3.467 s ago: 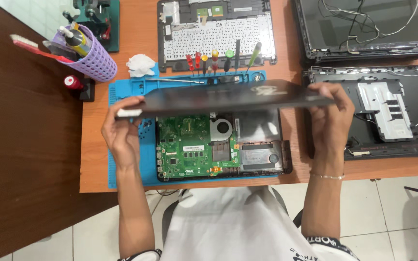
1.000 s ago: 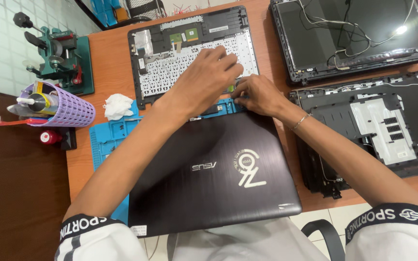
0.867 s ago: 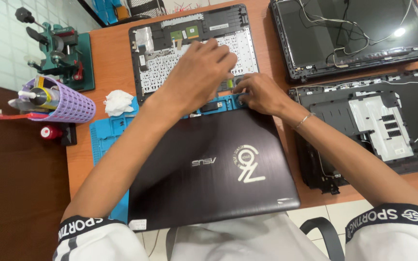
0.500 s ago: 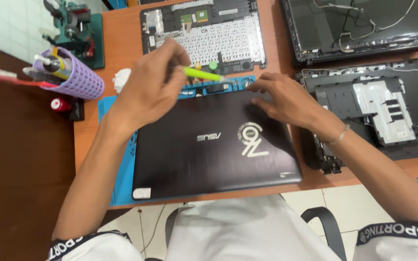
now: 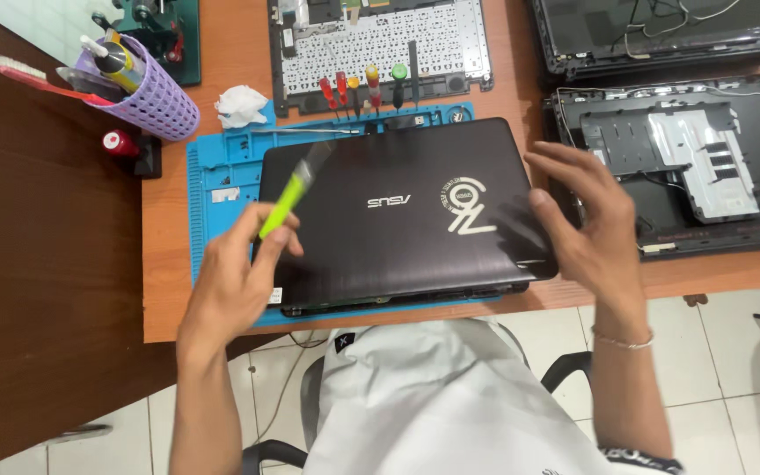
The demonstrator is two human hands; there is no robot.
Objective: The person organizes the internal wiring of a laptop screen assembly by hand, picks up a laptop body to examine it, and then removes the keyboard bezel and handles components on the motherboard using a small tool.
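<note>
A closed dark laptop [image 5: 398,211] with a white round emblem lies lid up on a blue work mat [image 5: 222,176]. My left hand [image 5: 235,277] is at the laptop's near left corner and holds a screwdriver [image 5: 290,192] with a lime green handle, tip pointing away and up. My right hand [image 5: 587,224] hovers open at the laptop's right edge, fingers spread, holding nothing.
A row of screwdrivers [image 5: 364,86] stands behind the mat. Beyond it lies a keyboard panel [image 5: 380,44]. Two opened laptop shells [image 5: 688,149] [image 5: 661,31] fill the right side. A purple mesh tool cup [image 5: 147,97], a crumpled tissue [image 5: 241,104] and a dark brown table [image 5: 46,264] are left.
The laptop was lowered shut onto the mat. My left hand took a green screwdriver from the row and drew it back to the near left corner. My right hand moved to the right edge.
</note>
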